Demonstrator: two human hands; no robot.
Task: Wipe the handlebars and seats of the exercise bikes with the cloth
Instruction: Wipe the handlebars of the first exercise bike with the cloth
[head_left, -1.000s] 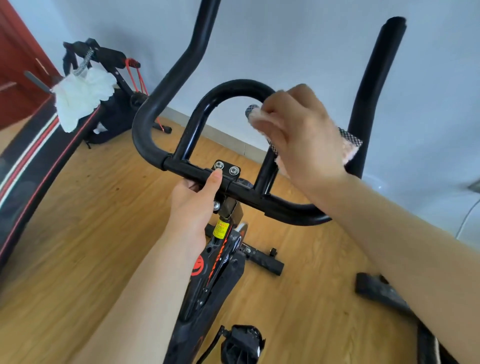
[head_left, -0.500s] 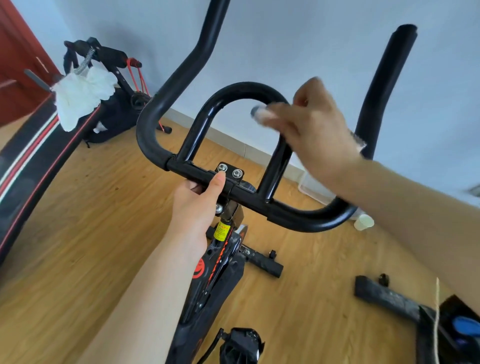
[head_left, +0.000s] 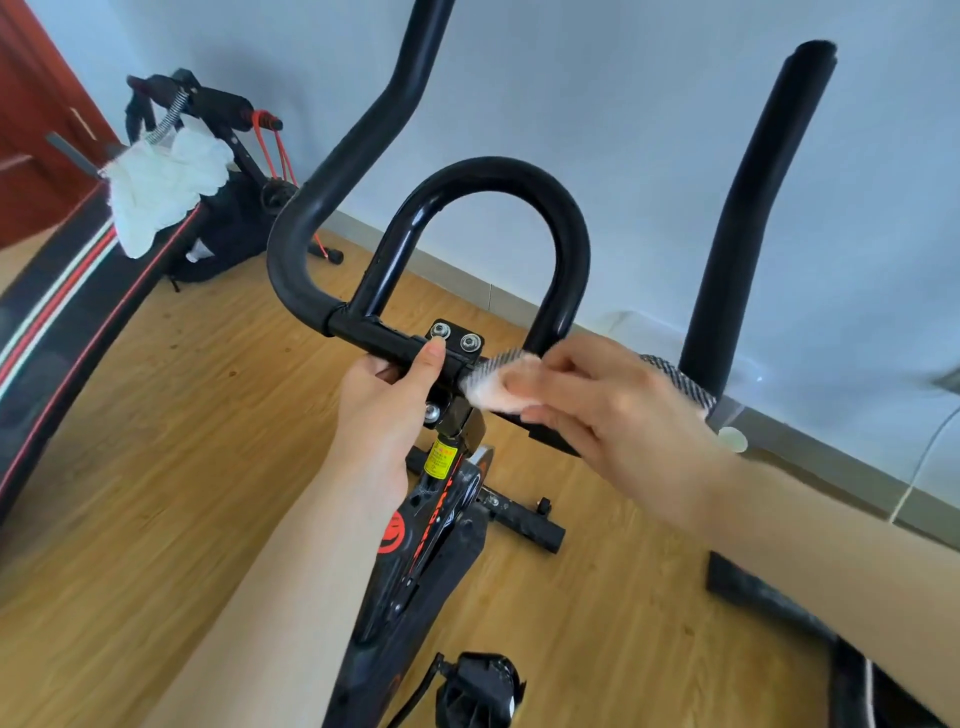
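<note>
The black handlebars of an exercise bike fill the middle of the head view, with an inner loop and two tall outer bars. My left hand grips the crossbar just left of the bolted clamp, thumb up beside the bolts. My right hand holds a pink cloth with a grey mesh side. It presses the cloth on the crossbar at the foot of the loop's right leg. My right hand hides the crossbar's right part. The bike's frame drops below the clamp. No seat is in view.
A second machine with red and white stripes stands at the left, a white cloth draped on it. A black pedal sits low in the middle. Wooden floor and a pale wall surround the bike. A black base bar lies at right.
My right hand has slid the cloth down from the top right of the inner loop to the crossbar at its foot. My left hand has kept its grip.
</note>
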